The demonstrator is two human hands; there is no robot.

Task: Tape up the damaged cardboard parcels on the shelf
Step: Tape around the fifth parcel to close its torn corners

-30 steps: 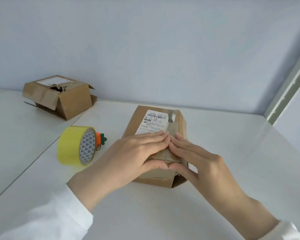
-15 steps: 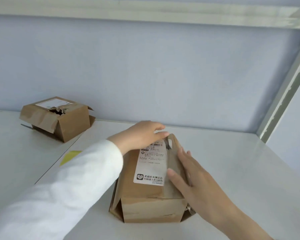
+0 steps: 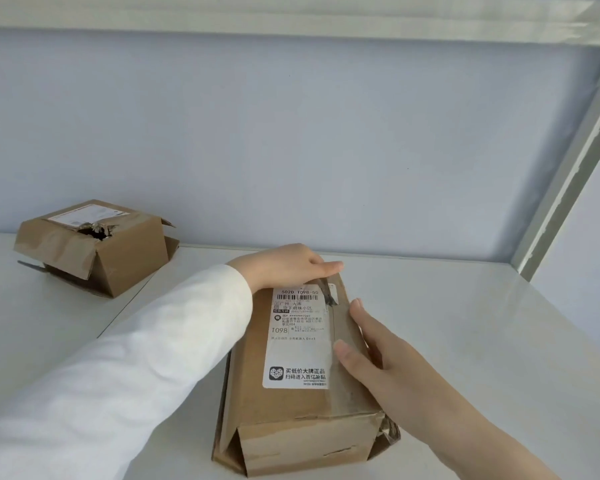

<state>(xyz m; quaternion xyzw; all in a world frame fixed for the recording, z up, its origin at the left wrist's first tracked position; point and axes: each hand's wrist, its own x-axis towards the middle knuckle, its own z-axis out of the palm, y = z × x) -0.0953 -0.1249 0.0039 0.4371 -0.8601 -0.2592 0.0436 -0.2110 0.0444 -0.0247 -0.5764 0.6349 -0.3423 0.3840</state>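
A long cardboard parcel (image 3: 302,375) is seen lying flat on the white shelf (image 3: 465,323), near the front and a little right of centre; its contents cannot be told, since the top is closed; a white shipping label (image 3: 297,337) with a barcode and printed text is stuck along its top face, and a strip of clear tape (image 3: 343,341) is laid lengthwise just beside the label; the near end is crumpled, with flaps bulging out at both lower corners and a small tear in the end panel. The left hand (image 3: 284,266), reached out of a white sleeve (image 3: 136,368), is curled over the far end of the parcel with the fingers pointing right; its grip is closed loosely on that end edge; the right hand (image 3: 378,358) is laid flat and open along the right top edge, the thumb pressed on the tape and nothing held in it. A second parcel (image 3: 97,244) is set well apart at the back left of the shelf, close to the pale blue wall (image 3: 291,150); a ragged hole is torn in its top beside its own label, something dark is seen inside though it cannot be made out, and a side flap stands open at the right. A white upright (image 3: 568,168) of the shelf frame is seen at the right, and a white crossbar (image 3: 291,15) along the top.
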